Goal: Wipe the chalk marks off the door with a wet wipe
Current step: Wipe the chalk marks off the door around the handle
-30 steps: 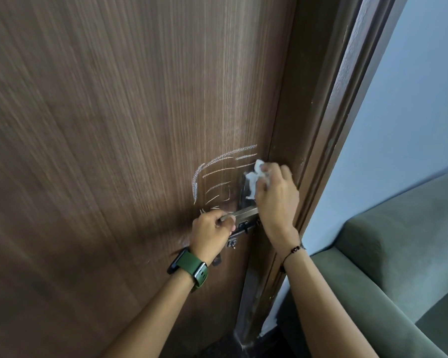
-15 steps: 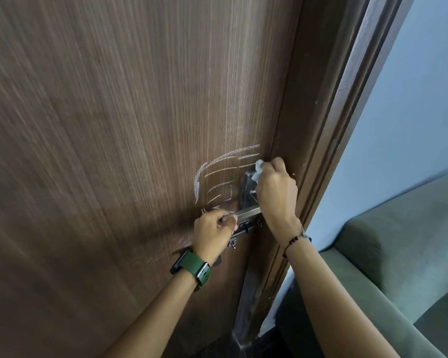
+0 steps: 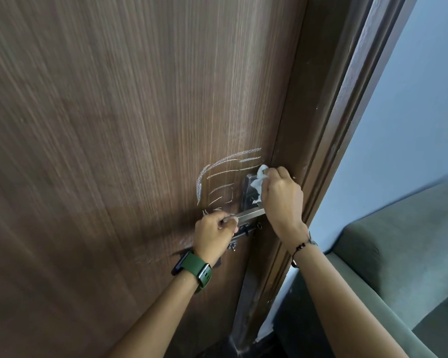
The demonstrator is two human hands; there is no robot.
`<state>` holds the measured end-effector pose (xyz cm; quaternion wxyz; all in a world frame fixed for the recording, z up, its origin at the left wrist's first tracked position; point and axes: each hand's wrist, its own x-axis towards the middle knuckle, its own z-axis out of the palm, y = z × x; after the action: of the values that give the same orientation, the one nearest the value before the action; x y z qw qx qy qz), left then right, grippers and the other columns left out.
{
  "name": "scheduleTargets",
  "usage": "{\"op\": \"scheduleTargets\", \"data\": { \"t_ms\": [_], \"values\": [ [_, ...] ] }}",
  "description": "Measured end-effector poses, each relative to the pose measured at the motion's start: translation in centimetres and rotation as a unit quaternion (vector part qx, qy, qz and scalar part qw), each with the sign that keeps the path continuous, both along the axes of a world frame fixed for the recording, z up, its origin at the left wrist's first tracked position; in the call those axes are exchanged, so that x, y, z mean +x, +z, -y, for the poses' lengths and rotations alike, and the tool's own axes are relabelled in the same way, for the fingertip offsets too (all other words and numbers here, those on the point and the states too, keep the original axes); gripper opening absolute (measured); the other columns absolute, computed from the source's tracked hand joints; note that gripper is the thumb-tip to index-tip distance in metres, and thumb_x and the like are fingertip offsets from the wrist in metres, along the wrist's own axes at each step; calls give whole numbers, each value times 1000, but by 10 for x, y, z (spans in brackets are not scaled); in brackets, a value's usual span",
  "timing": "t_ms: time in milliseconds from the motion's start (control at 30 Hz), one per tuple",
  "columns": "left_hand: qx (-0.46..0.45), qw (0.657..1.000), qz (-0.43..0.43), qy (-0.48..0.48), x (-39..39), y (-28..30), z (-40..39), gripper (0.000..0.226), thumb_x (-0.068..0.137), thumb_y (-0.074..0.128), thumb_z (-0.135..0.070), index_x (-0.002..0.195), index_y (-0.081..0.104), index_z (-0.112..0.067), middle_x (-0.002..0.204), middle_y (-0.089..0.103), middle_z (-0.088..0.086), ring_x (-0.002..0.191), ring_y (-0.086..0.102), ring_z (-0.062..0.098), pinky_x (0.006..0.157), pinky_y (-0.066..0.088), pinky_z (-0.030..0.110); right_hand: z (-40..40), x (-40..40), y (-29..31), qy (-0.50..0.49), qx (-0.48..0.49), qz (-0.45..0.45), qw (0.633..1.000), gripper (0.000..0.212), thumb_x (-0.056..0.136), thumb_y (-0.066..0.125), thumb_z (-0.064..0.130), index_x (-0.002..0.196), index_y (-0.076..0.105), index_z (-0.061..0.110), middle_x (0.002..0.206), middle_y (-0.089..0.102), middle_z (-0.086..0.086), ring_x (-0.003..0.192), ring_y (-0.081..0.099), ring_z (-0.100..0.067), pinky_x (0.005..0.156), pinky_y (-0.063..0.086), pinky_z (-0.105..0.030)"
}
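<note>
At the door's (image 3: pixel 114 125) latch edge: wiping begins.
Right hand (image 3: pixel 281 195), fingers bunched around the wet wipe (image 3: pixel 259 179), has shifted slightly to the chalk marks' (image 3: pixel 228 171) 3 o'clock end; marks remain intact. Left hand (image 3: pixel 212 233) still grips the handle (image 3: pixel 248 215).

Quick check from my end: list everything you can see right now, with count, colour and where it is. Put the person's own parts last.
door: one, dark brown wood grain, fills the left and centre
chalk marks: one cluster of white strokes, on the door left of the lock plate
lock plate: one, grey metal, by the door's edge
door handle: one, silver lever, below the chalk
wet wipe: one, white, crumpled, over the lock plate
door frame: one, dark brown, right of the door
wall: pale blue, far right
sofa: one, grey-green, lower right
watch: one, green strap, left wrist
bracelet: one, dark beads, right wrist
left hand: grip on the door handle
right hand: grip on the wet wipe
</note>
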<state>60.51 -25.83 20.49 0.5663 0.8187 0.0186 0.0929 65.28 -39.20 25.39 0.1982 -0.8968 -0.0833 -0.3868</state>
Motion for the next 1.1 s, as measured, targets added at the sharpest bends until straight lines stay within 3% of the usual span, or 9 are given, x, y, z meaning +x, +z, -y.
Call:
{"op": "scheduleTargets", "data": {
  "t_ms": [233, 333, 467, 600, 767, 867, 1000, 1033, 1100],
  "values": [
    [7, 1000, 9, 0, 1, -3, -1, 12, 80, 58, -17, 74, 69, -15, 71, 72, 8, 69, 67, 22, 71, 56, 46, -12, -9, -24, 53, -76, 4, 996, 18, 69, 66, -12, 78, 60, 2, 75, 60, -13, 58, 57, -28, 42, 45, -28],
    [-4, 1000, 5, -3, 2, -4, -1, 12, 80, 58, -17, 73, 69, -15, 72, 73, 9, 71, 67, 24, 73, 55, 47, -6, -3, -18, 57, -57, 45, 996, 16, 76, 60, -9, 88, 62, 2, 75, 59, -11, 56, 55, -24, 41, 41, -25],
    [-8, 1000, 11, -2, 3, -4, 0, 12, 82, 58, -17, 79, 69, -14, 73, 73, 8, 71, 68, 22, 74, 56, 45, -4, 2, -15, 76, -131, 93, 984, 17, 77, 64, -6, 93, 66, 0, 76, 61, -12, 56, 57, -22, 39, 44, -24],
    [-9, 1000, 16, 0, 4, -6, -1, 13, 82, 58, -20, 83, 69, -14, 72, 74, 6, 71, 68, 19, 76, 56, 41, 9, 6, -14, 81, -263, 143, 951, 21, 74, 68, -4, 94, 67, 2, 78, 62, -9, 57, 60, -20, 37, 41, -23],
    [-19, 1000, 21, 8, 3, -8, -1, 13, 81, 59, -21, 77, 69, -14, 70, 73, 5, 70, 68, 18, 76, 56, 40, 25, 15, 8, 146, -406, 163, 887, 33, 82, 39, -1, 97, 67, 6, 77, 61, -8, 52, 56, -21, 35, 38, -24],
    [-21, 1000, 13, 12, 4, -7, 0, 13, 80, 58, -22, 77, 69, -15, 68, 73, 3, 69, 68, 15, 76, 56, 38, 28, 17, 18, 178, -477, 140, 849, 33, 81, 38, 0, 94, 67, 8, 78, 63, -8, 48, 56, -21, 33, 36, -22],
    [-13, 1000, 14, 12, 2, -7, -1, 15, 80, 58, -23, 77, 69, -14, 70, 74, 3, 71, 68, 17, 76, 55, 37, 13, 6, 11, 170, -593, 36, 786, 17, 67, 73, 12, 82, 72, 19, 76, 66, 2, 44, 58, -15, 34, 34, -18],
    [-10, 1000, 15, 10, 2, -7, -1, 15, 81, 58, -23, 77, 69, -13, 70, 74, 4, 72, 68, 18, 76, 55, 38, 7, 3, 11, 148, -610, 2, 778, 15, 68, 73, 14, 81, 71, 21, 78, 65, 3, 44, 59, -15, 36, 32, -18],
    [-18, 1000, 14, 6, 3, -7, -2, 15, 80, 58, -22, 78, 69, -12, 70, 74, 7, 73, 68, 22, 74, 55, 40, 2, 1, 16, 114, -618, -68, 775, 18, 82, 58, 14, 96, 67, 22, 94, 64, 1, 58, 65, -20, 42, 32, -22]
  ]
}}
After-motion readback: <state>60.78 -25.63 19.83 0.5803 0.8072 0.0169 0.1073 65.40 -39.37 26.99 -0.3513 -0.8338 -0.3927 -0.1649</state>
